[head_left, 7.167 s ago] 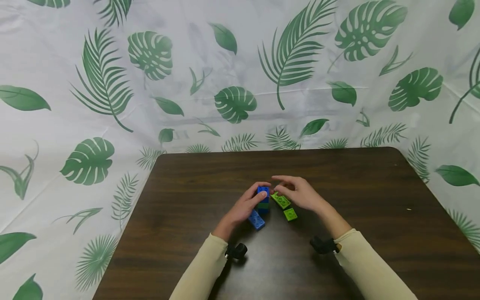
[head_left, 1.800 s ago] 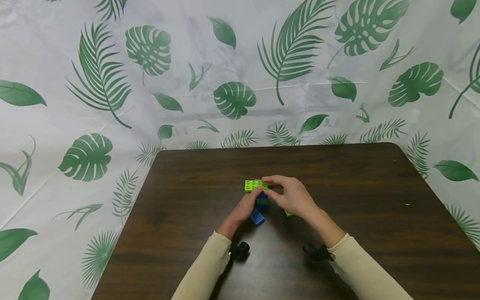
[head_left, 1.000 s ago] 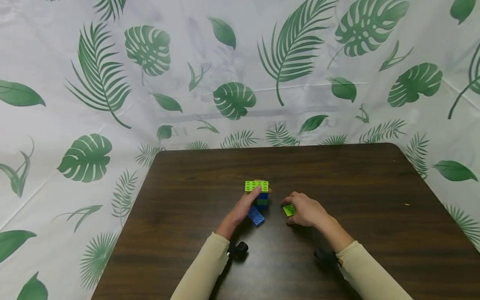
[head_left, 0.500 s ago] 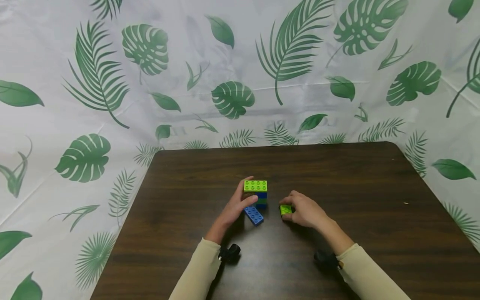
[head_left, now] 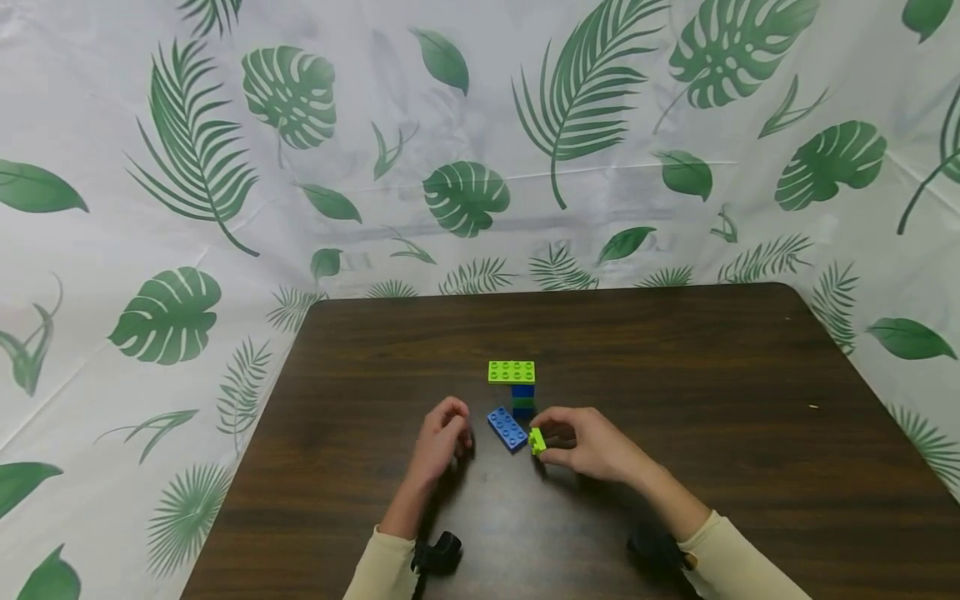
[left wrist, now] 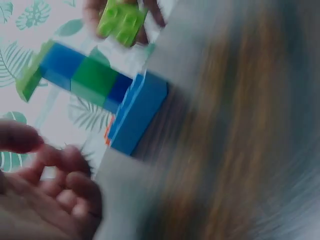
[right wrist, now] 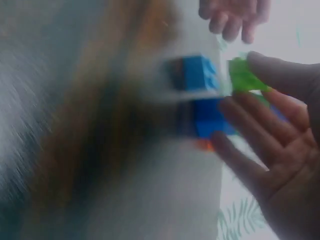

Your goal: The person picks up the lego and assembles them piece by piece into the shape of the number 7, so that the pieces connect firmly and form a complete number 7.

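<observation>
A stack of toy building bricks, blue and dark green, stands upright on the table with a long lime green brick across its top, overhanging to the left. In front of it a long blue brick lies flat at a slant. My right hand pinches a small lime green brick between thumb and fingers, tilted, beside the blue brick's near right end. Loosely curled and holding nothing, my left hand is left of the blue brick, apart from it. The left wrist view shows the small brick's studs.
The dark wooden table ends at the back against a white leaf-print cloth. A bit of something orange shows behind the blue brick in the left wrist view. A tiny pale speck lies far right.
The long lime green brick came onto the stack. My left hand let go of the stack and drew back toward me. My right hand picked up the small lime green brick and carried it left.
</observation>
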The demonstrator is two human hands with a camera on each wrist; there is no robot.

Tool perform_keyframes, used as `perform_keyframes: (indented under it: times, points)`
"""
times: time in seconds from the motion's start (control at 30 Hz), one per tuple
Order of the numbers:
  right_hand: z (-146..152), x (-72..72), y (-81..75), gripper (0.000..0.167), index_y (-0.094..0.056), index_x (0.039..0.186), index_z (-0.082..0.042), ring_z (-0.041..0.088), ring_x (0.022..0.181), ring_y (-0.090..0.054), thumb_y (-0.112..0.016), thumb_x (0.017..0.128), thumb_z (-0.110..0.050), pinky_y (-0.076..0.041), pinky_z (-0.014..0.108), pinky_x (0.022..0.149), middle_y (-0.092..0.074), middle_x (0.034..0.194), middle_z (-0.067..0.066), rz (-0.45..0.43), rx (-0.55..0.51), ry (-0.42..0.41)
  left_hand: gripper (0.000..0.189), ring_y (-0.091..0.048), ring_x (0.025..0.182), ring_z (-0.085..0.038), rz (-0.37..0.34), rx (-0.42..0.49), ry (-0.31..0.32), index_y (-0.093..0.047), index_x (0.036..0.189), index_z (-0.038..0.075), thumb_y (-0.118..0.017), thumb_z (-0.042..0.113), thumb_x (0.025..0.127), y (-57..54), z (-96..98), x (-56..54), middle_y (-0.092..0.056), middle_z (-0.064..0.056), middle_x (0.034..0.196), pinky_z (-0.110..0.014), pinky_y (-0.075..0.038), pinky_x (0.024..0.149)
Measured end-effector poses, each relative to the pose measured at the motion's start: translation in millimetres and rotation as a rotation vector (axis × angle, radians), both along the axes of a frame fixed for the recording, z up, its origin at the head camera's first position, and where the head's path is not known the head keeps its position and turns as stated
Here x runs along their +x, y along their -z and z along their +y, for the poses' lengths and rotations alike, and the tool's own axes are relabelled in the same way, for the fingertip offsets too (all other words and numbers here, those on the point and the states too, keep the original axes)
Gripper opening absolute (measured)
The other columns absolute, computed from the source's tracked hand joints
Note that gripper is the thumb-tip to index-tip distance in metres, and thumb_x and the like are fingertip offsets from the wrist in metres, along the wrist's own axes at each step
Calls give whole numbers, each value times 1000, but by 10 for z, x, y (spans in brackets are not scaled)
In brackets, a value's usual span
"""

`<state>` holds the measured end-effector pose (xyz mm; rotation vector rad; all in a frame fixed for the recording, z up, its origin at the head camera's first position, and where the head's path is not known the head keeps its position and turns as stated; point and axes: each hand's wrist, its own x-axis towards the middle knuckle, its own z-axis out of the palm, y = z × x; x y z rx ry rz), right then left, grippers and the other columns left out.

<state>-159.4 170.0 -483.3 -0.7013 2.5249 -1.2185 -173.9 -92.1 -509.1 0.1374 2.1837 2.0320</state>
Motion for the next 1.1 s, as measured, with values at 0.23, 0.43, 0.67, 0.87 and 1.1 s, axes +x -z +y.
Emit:
perform_keyframes:
  times: [0.23, 0.43, 0.67, 0.87, 1.1]
  points:
    - [-278, 145, 104, 39, -65, 122, -22, 18, 105, -66, -79, 85, -21, -54, 42, 86, -69, 116, -7, 228, -32, -36, 43, -68, 77, -28, -284, 91, 305, -57, 121, -5, -52, 33, 102, 21, 96, 270, -67, -23, 97, -34, -57, 60]
    - [-403, 181, 169, 42, -67, 121, -25, 14, 108, -64, -81, 82, -23, -53, 41, 86, -66, 120, -8, 381, 26, 37, 43, -69, 83, -24, -335, 237, 308, -54, 121, -7, -58, 30, 100, 108, 121, 316, -70, -15, 97, -37, -58, 72]
    - [-450, 152, 233, 43, -68, 123, -20, 17, 110, -62, -80, 83, -29, -55, 42, 81, -63, 124, -3, 452, 197, 127, 17, -72, 84, -27, -259, 334, 58, -56, 98, 2, -68, 14, 94, 106, 52, 244, -71, -19, 98, -38, -58, 72]
    - [-466, 137, 307, 36, -71, 119, -23, 15, 108, -60, -76, 85, -36, -55, 38, 76, -60, 126, -1, 453, 309, 125, 27, -73, 81, -26, -222, 390, -61, -58, 113, -2, -68, 14, 93, -84, -34, 26, -67, -29, 108, -35, -58, 71]
    - [-466, 143, 304, 21, -71, 99, -24, 7, 89, -57, -81, 82, -33, -51, 29, 67, -59, 113, -5, 441, 306, 138, 42, -72, 89, -27, -284, 441, 2, -53, 134, -2, -53, 26, 103, -353, -111, -196, -60, -31, 123, -34, -57, 78]
